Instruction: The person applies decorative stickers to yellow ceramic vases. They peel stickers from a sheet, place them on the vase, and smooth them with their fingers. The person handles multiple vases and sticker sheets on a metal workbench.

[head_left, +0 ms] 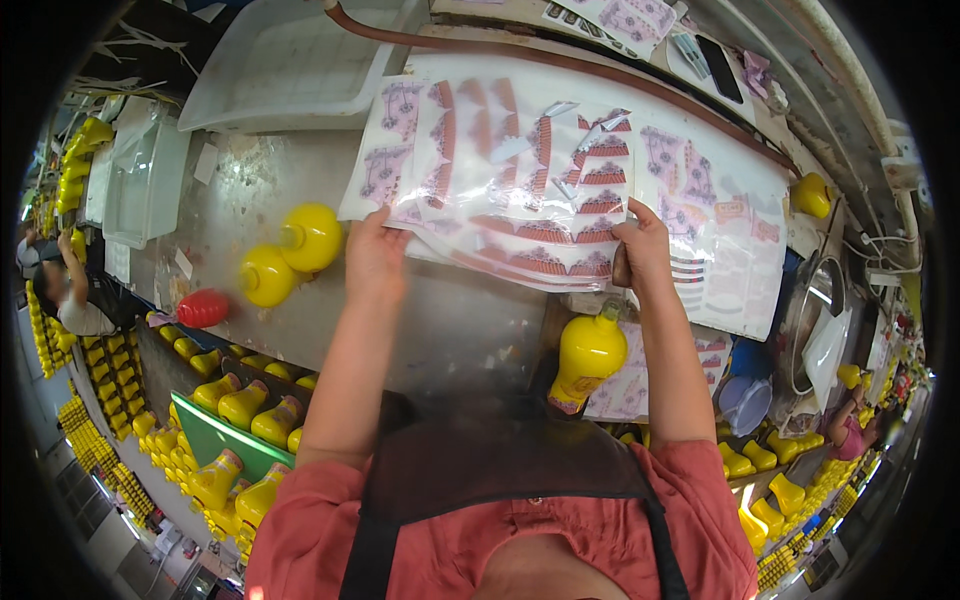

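Glossily, the clear sticker sheet (510, 175) of red-striped decals is gripped at its lower edge by both hands, left hand (375, 250) and right hand (642, 245), above the metal surface (470, 320).

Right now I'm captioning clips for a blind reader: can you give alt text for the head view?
Both hands, left hand and right hand, grip the near edge of a clear plastic sheet of red-and-pink stickers over a metal worktable. Round yellow plastic bottles lie left; another yellow bottle stands below the right hand.

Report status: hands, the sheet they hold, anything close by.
Left hand and right hand grip clear sticker sheet by its near edge. Yellow bottle stands below right hand.
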{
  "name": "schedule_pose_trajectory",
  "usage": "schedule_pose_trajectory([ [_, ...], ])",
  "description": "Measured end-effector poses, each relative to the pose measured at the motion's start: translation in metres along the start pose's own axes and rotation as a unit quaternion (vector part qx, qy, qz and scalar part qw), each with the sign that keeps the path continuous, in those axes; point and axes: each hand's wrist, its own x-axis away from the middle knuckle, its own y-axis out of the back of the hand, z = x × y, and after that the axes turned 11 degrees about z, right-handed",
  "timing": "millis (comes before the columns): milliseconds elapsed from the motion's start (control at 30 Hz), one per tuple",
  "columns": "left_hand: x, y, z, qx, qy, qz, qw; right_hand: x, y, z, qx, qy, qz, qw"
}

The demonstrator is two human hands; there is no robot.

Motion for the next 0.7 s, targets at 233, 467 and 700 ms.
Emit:
schedule_pose_trajectory([
  [233, 0.021, 0.001, -0.007, -0.245, -0.095, -0.087, 0.961, 0.012, 0.003, 0.016, 0.494, 0.078, -0.102, 0.86],
  [467, 0.0, -0.039, -0.007, -0.54, -0.22, 0.114, 0.804, 0.01, -0.046, 0.051, 0.439, 0.19, 0.052, 0.877],
  [700, 0.017, -0.031, 0.015, -0.696, -0.339, 0.289, 0.563, 0.053, -0.094, 0.026, 0.533, 0.188, 0.191, 0.803],
])
